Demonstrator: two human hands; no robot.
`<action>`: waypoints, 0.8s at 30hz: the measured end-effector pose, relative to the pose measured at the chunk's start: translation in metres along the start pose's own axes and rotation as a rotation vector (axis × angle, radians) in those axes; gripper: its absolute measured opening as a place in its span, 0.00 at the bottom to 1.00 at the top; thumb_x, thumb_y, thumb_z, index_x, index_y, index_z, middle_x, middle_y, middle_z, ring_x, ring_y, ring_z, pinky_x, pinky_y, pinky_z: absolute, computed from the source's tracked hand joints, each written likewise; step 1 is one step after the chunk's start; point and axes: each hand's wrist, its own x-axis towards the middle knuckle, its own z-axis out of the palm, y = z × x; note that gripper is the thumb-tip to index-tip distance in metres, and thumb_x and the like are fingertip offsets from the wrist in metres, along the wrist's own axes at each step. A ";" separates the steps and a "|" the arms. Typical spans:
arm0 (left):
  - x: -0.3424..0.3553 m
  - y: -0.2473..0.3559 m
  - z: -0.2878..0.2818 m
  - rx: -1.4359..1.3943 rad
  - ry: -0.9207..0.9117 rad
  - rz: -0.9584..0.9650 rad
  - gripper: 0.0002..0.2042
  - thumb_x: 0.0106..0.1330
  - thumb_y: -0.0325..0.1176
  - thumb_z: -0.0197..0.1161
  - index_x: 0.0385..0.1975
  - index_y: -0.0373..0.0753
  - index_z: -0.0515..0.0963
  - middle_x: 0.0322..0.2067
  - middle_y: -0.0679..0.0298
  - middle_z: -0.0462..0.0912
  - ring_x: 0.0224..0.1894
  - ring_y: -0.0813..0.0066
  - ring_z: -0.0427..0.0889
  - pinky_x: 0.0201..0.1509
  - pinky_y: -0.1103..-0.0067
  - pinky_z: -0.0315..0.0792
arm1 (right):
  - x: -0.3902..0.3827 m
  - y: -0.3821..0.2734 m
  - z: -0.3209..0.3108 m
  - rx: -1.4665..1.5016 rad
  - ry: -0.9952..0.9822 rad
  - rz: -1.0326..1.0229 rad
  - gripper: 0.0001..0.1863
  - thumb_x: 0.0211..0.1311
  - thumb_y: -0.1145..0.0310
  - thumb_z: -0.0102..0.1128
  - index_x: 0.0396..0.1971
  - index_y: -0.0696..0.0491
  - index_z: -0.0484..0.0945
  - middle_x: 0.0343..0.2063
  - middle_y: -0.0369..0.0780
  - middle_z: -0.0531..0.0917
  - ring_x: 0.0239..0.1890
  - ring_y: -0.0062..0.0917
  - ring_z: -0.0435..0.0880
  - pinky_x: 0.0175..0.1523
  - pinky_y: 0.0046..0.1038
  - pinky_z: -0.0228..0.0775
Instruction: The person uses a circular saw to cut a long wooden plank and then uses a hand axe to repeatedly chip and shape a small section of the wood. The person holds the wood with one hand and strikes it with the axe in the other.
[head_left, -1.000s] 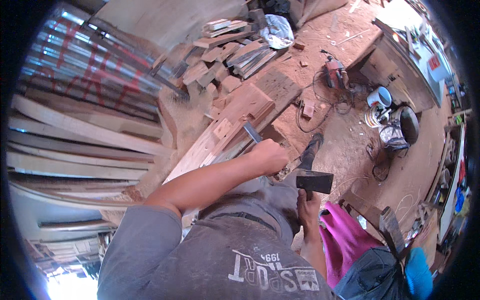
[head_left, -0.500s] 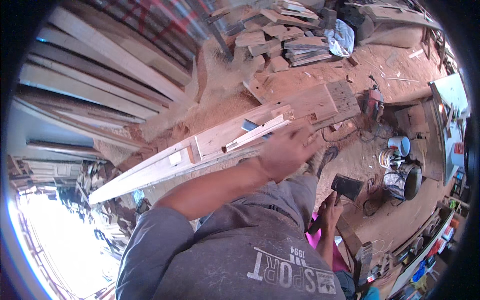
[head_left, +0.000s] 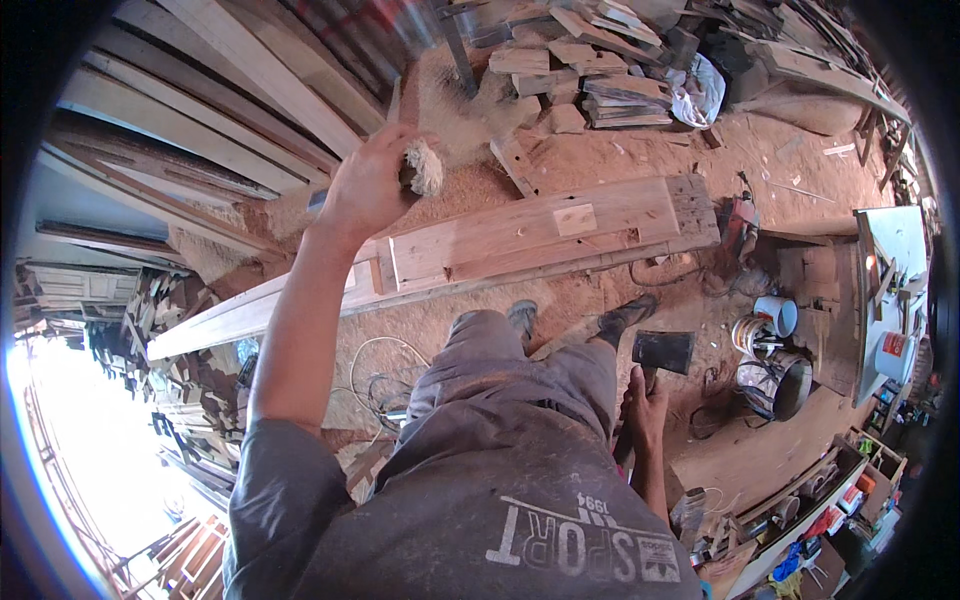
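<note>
My left hand (head_left: 370,180) is raised at the far side of a long pale timber beam (head_left: 480,250), closed on a chisel (head_left: 423,172) with a frayed pale top; its blade is mostly hidden. A small light wood piece (head_left: 575,218) lies on the beam. My right hand (head_left: 645,400), low beside my right leg, grips a dark hatchet (head_left: 662,352), its broad head uppermost. My legs stand on the dusty floor at the near side of the beam.
Boards (head_left: 210,120) lean at the upper left. Offcuts (head_left: 625,100) and a white sack (head_left: 698,92) lie behind the beam. At right are a red power tool (head_left: 740,225) with its cable, buckets (head_left: 775,315) and a workbench (head_left: 890,240); a cluttered shelf (head_left: 800,510) is lower right.
My left hand has lifted from over the beam and moved up and leftward with the chisel. The hatchet stays low in my right hand. The view has shifted, showing more of my legs.
</note>
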 end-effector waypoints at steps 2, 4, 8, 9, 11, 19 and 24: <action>-0.014 -0.002 0.005 0.013 -0.050 -0.116 0.31 0.52 0.35 0.79 0.58 0.40 0.77 0.52 0.55 0.82 0.51 0.56 0.84 0.54 0.68 0.77 | -0.007 -0.014 0.000 -0.037 -0.016 0.025 0.19 0.73 0.49 0.59 0.31 0.50 0.73 0.19 0.29 0.72 0.18 0.14 0.70 0.22 0.22 0.63; -0.045 -0.022 0.026 -0.001 -0.106 -0.182 0.34 0.52 0.40 0.80 0.60 0.40 0.75 0.50 0.55 0.82 0.52 0.54 0.83 0.57 0.65 0.75 | -0.008 -0.018 -0.003 -0.058 -0.040 0.047 0.19 0.71 0.50 0.62 0.35 0.53 0.75 0.20 0.31 0.74 0.20 0.17 0.73 0.24 0.24 0.66; -0.097 -0.033 0.054 0.012 -0.046 -0.233 0.35 0.48 0.47 0.82 0.51 0.30 0.77 0.50 0.52 0.80 0.54 0.53 0.81 0.58 0.65 0.76 | -0.004 -0.027 -0.007 -0.081 -0.091 0.019 0.20 0.69 0.50 0.65 0.37 0.54 0.75 0.21 0.32 0.74 0.20 0.18 0.74 0.23 0.25 0.68; -0.106 -0.036 0.060 -0.003 -0.010 -0.277 0.33 0.48 0.47 0.82 0.49 0.30 0.78 0.49 0.54 0.81 0.52 0.55 0.82 0.57 0.67 0.76 | -0.003 -0.030 -0.007 -0.114 -0.092 0.002 0.20 0.68 0.51 0.65 0.36 0.55 0.75 0.20 0.32 0.74 0.19 0.17 0.73 0.22 0.25 0.66; -0.111 -0.026 0.054 -0.232 0.064 -0.387 0.32 0.48 0.46 0.84 0.46 0.30 0.77 0.45 0.57 0.82 0.48 0.61 0.84 0.54 0.69 0.78 | -0.001 -0.041 -0.002 -0.160 -0.117 -0.008 0.20 0.69 0.52 0.65 0.36 0.55 0.75 0.20 0.32 0.74 0.19 0.17 0.73 0.22 0.24 0.66; -0.092 0.016 0.042 -1.195 0.405 -0.257 0.28 0.48 0.38 0.84 0.44 0.33 0.76 0.33 0.67 0.78 0.35 0.78 0.80 0.38 0.77 0.76 | -0.002 -0.076 0.028 -0.250 -0.244 -0.158 0.18 0.71 0.54 0.62 0.37 0.56 0.74 0.19 0.32 0.74 0.19 0.16 0.73 0.22 0.24 0.66; -0.063 0.045 0.031 -1.572 0.324 -0.009 0.29 0.53 0.41 0.81 0.50 0.33 0.76 0.32 0.67 0.76 0.36 0.79 0.77 0.40 0.79 0.72 | -0.008 -0.099 0.052 -0.373 -0.345 -0.298 0.18 0.71 0.56 0.62 0.40 0.58 0.78 0.22 0.34 0.77 0.22 0.16 0.74 0.27 0.25 0.68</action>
